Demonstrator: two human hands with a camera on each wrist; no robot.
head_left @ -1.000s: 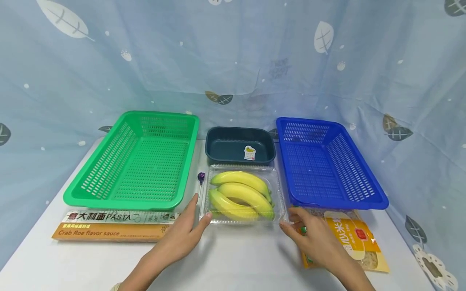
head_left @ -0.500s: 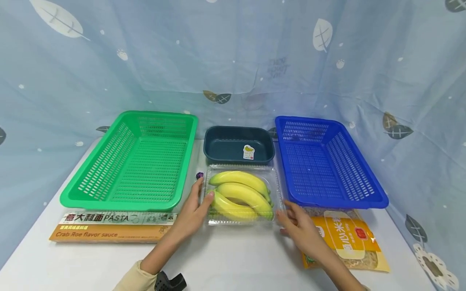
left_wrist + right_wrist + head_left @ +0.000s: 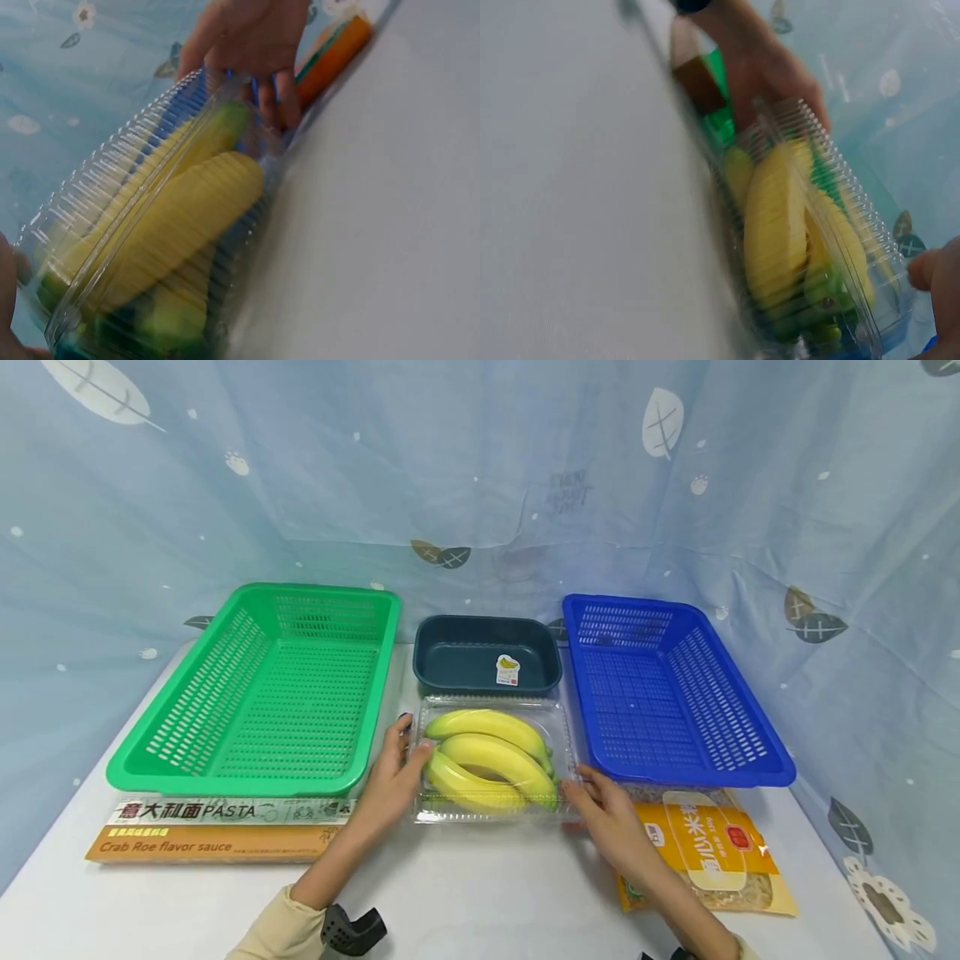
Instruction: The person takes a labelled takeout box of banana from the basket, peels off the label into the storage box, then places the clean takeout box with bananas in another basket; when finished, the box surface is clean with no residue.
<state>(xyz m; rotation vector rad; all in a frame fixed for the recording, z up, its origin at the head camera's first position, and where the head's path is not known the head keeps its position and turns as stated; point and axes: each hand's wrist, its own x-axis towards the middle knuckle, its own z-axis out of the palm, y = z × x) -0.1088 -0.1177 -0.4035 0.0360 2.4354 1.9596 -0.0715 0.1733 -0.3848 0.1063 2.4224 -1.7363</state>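
A clear plastic clamshell box (image 3: 491, 817) with several yellow bananas (image 3: 491, 760) inside sits in the middle of the white table. My left hand (image 3: 393, 785) grips its left side, thumb on the rim and fingers along the edge. At the right front corner, my right hand (image 3: 611, 814) holds the box between thumb and fingers. In the left wrist view the bananas (image 3: 180, 225) press close under the ridged lid, with the other hand (image 3: 251, 41) at the far end. The right wrist view shows the same box (image 3: 832, 172) from the opposite end.
Behind the box stands a dark teal tray (image 3: 457, 681) with a banana sticker (image 3: 507, 670). A green basket (image 3: 300, 693) is at left, a blue basket (image 3: 645, 710) at right. A pasta package (image 3: 210, 835) lies front left; a yellow noodle bag (image 3: 712, 852) lies front right.
My left hand has moved up along the box's left side, covering most of the lollipop there. My right hand has closed in on the right corner. The head view has shifted slightly.
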